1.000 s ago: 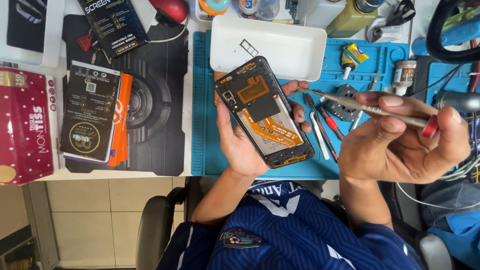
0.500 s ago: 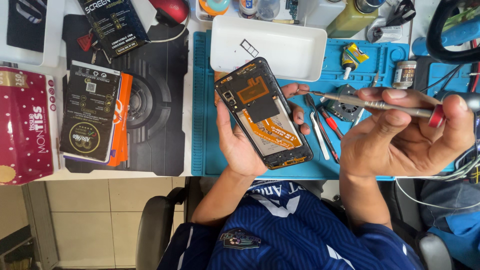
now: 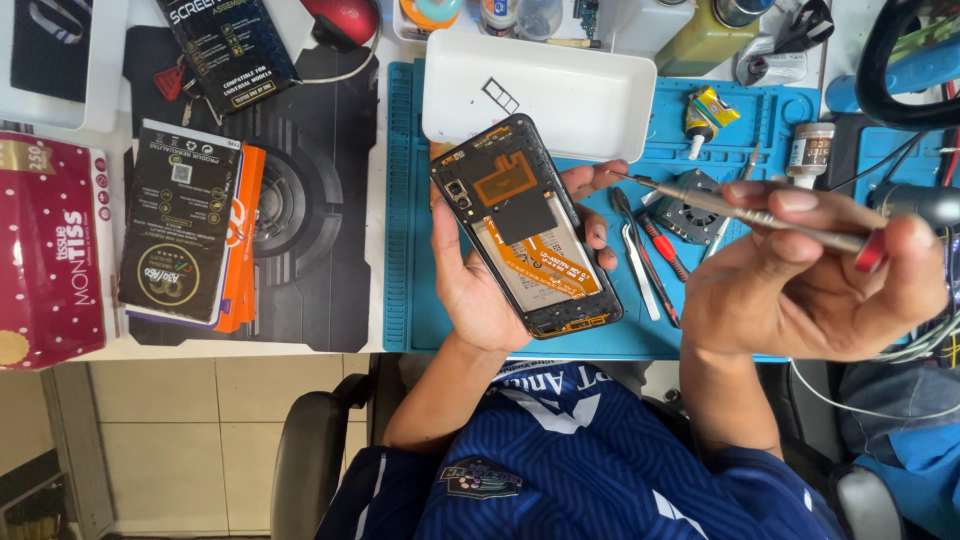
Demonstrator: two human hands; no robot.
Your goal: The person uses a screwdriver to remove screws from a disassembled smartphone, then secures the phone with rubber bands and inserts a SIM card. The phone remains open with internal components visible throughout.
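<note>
- The blue work mat (image 3: 420,200) was the biggest thing on the bench, and beside it lay one black mat (image 3: 310,200) with a round pattern.
- One red tissue box (image 3: 45,255) sat at the far edge, with a stack of flat packets (image 3: 185,235) next to it.
- One white tray (image 3: 590,95) stood at the top of the blue mat, almost bare inside.
- The phone (image 3: 525,230) had its back cover off. You could see a dark frame, an orange flat cable running down the middle, a black patch near the top and a small camera hole in the corner.
- The left hand (image 3: 480,285) was curled around the phone from below, holding it tilted above the blue mat, fingers showing past its far edge.
- The right hand (image 3: 810,275) was pinched on one thin screwdriver (image 3: 750,215) with a red end. Its tip pointed at the phone but sat apart from it.
- About three small tools (image 3: 645,260) lay on the mat between the hands.
- Compared with a moment before, the phone sat in nearly the same place, and the right hand had shifted the screwdriver only a little.
</note>
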